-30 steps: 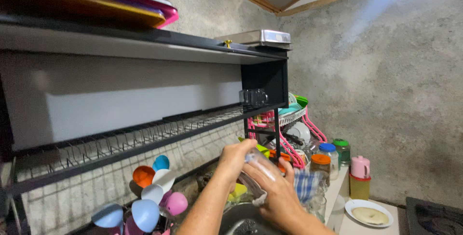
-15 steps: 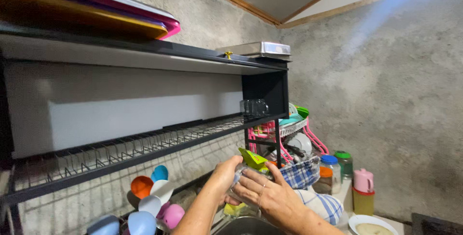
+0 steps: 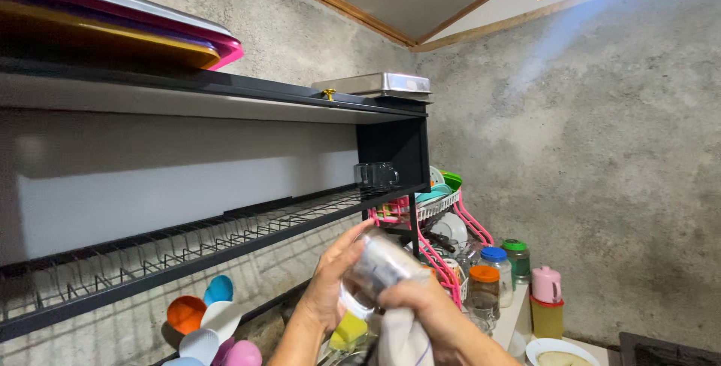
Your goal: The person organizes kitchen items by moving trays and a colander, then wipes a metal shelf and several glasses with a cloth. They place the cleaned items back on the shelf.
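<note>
Below the black wire rack (image 3: 225,234), at the bottom centre of the view, a clear drinking glass (image 3: 383,264) is held tilted, its base pointing up and to the right, its mouth down and to the left. It is see-through and blurred; whether anything is in it cannot be told. Left hand (image 3: 328,283) grips the mouth end, fingers curled around the rim side with the thumb lying along the top. Right hand (image 3: 428,310) closes over the glass from below and the right, fingers pressed together and bunched on a pale cloth (image 3: 402,340) that hangs down beneath it. Just under the hands sits a yellow-green sponge (image 3: 349,330). On the rack's far end stands a clear glass mug (image 3: 378,175), upright; the rest of that tier shows bare wire. Above, on the top shelf, lie stacked trays (image 3: 113,31) in pink and orange and a lidded metal tin (image 3: 375,84). Right of the hands, a pink dish drainer (image 3: 443,219) holds plates and bowls, white and green. On the counter beside it stand an orange-lidded jar (image 3: 484,291), a blue-lidded jar (image 3: 496,264), a green-lidded jar (image 3: 516,259), contents unclear, and a pink jug (image 3: 546,285) set on a yellow tub (image 3: 547,318). A white plate (image 3: 559,352) near the lower edge carries a pale brownish residue.
</note>
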